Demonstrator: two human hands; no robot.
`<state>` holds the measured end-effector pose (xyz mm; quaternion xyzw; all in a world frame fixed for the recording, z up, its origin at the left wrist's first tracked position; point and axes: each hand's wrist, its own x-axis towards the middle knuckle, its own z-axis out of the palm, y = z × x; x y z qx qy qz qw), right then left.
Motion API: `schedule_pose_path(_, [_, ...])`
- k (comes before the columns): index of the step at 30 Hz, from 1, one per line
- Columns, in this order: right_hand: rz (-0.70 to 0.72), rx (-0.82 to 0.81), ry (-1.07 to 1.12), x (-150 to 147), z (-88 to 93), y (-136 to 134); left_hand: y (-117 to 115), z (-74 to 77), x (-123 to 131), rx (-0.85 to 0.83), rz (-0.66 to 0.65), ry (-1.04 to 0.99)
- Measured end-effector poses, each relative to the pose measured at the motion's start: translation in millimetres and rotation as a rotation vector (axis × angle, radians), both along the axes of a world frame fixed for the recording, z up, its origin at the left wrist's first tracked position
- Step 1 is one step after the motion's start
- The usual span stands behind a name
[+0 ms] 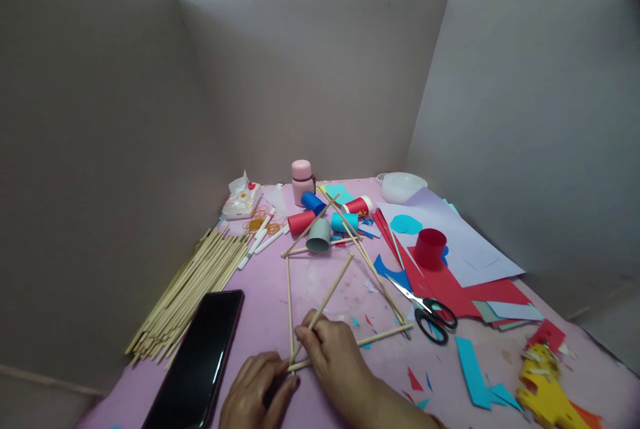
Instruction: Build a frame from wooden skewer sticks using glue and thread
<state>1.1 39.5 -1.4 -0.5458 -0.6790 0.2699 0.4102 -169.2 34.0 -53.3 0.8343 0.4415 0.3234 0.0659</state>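
Observation:
Wooden sticks (289, 295) lie joined into an open frame on the pink table. My right hand (337, 359) is closed around a slanting wooden stick (336, 287) that rises up and to the right from the frame's near left corner. At that corner my left hand (257, 385) pinches the end of the near crosswise stick (387, 334), its thumb and fingers closed. Part of this stick is hidden behind my right hand. Beyond them, a far triangle of sticks (310, 225) stands around a grey paper cylinder (319, 235).
Left are a bundle of sticks (193, 295) and a black phone (200, 362). Scissors (425, 309), red card (453, 292), a red paper cylinder (430, 249) and blue paper strips (473, 372) lie right. A pink flask (302, 182) and rubber bands (260, 223) are farther back.

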Motion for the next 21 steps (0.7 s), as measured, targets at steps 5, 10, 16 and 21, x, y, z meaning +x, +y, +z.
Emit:
schedule_pose_path(5, [-0.003, 0.008, 0.006, -0.1, -1.7, 0.7, -0.6, 1.8, 0.7, 0.003, 0.013, -0.017])
schedule_pose_path(10, [0.0, 0.013, 0.01, 0.5, -0.4, 0.6, 0.2, 3.0, 1.1, -0.009, 0.01, -0.017])
schedule_pose_path(16, [-0.002, -0.002, 0.021, 0.9, -1.4, 0.2, -3.3, 8.4, 5.3, 0.004, 0.014, -0.034])
schedule_pose_path(21, [0.009, -0.019, 0.04, 1.8, -2.8, -0.6, -7.0, 16.3, 10.5, -0.012, 0.036, -0.051])
